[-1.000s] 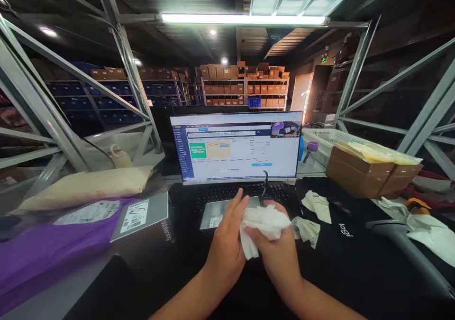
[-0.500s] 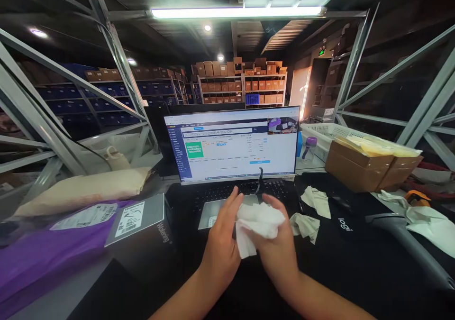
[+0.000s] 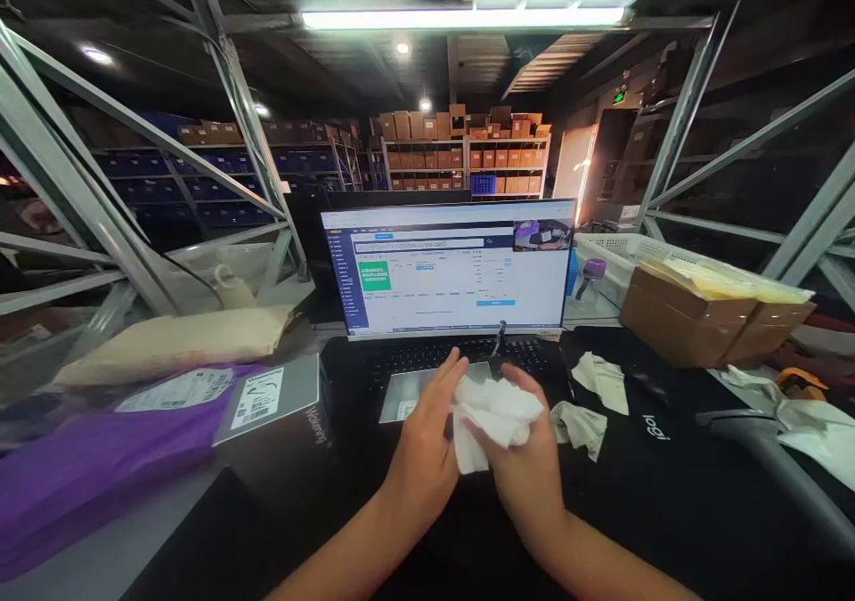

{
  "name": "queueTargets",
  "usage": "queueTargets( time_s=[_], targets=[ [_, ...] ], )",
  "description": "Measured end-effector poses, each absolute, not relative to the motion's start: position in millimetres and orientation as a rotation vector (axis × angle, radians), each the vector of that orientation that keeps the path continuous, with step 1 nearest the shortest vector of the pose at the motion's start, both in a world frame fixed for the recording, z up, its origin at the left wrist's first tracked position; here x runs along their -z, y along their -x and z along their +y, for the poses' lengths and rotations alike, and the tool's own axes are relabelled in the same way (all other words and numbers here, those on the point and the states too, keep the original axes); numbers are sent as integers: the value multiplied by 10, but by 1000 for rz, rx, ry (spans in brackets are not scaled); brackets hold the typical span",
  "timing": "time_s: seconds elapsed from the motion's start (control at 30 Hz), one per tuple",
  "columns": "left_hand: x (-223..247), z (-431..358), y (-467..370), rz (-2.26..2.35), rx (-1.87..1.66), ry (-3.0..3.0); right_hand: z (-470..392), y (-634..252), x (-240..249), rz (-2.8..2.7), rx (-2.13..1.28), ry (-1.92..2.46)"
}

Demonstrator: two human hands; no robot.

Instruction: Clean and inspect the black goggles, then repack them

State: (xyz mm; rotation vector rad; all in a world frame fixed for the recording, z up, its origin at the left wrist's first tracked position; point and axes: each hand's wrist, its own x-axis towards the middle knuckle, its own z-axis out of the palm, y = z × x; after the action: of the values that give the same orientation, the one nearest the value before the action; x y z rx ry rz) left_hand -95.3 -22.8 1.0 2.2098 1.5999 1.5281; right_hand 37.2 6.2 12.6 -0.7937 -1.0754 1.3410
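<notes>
A crumpled white tissue (image 3: 500, 412) is bunched between my two hands, above the black desk mat. My left hand (image 3: 427, 436) presses on its left side with fingers nearly straight and held together. From the right, my right hand (image 3: 533, 476) cups the tissue, thumb side up; the cloth covers most of its fingers. One corner of the tissue hangs down between the palms. Just beyond lie a flat silver-grey packet (image 3: 395, 396) with a label and a black keyboard (image 3: 427, 354).
A monitor (image 3: 434, 289) stands behind the keyboard. Used tissues (image 3: 580, 427) and a barcode scanner (image 3: 768, 450) lie on the right, before a cardboard box (image 3: 688, 316). At the left are a purple bag (image 3: 134, 458) and a labelled grey box (image 3: 294, 396).
The whole scene has shifted slightly right as my head turned a little left. Both hands stay on the tissue, which has changed its folds slightly.
</notes>
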Motion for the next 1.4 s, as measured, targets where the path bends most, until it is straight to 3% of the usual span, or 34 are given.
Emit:
queueTargets(
  time_s=[0.17, 0.47, 0.63, 0.77, 0.9, 1.1, 1.27, 1.4],
  targets=[
    [-70, -234, 966, 1543, -1387, -2297, 342, -645, -382, -876, -1738, 640],
    [-166, -227, 1032, 1592, -1284, -2328, 499, -730, -452, -907, -1756, 641],
    [-304, -210, 1241, 1555, -1353, -2259, 769, -1145, -467, -1078, -1394, 767],
    [-488, -292, 1400, 1458, -1114, -2327, 832, -1416, -601, -1150, -752, 760],
    [-587, -375, 1410, 1408, -946, -2438, 600, -1186, -741, -1616, -467, 731],
    [-545, -352, 1370, 1506, -1074, -2531, 486, -844, -830, -2487, -627, 493],
    [-491, -300, 1407, 1534, -1398, -2549, 495, -1065, -798, -2547, -735, 492],
    [-520, -332, 1420, 1490, -1519, -2559, 444, -1358, -735, -2505, -1105, 480]
  ],
)
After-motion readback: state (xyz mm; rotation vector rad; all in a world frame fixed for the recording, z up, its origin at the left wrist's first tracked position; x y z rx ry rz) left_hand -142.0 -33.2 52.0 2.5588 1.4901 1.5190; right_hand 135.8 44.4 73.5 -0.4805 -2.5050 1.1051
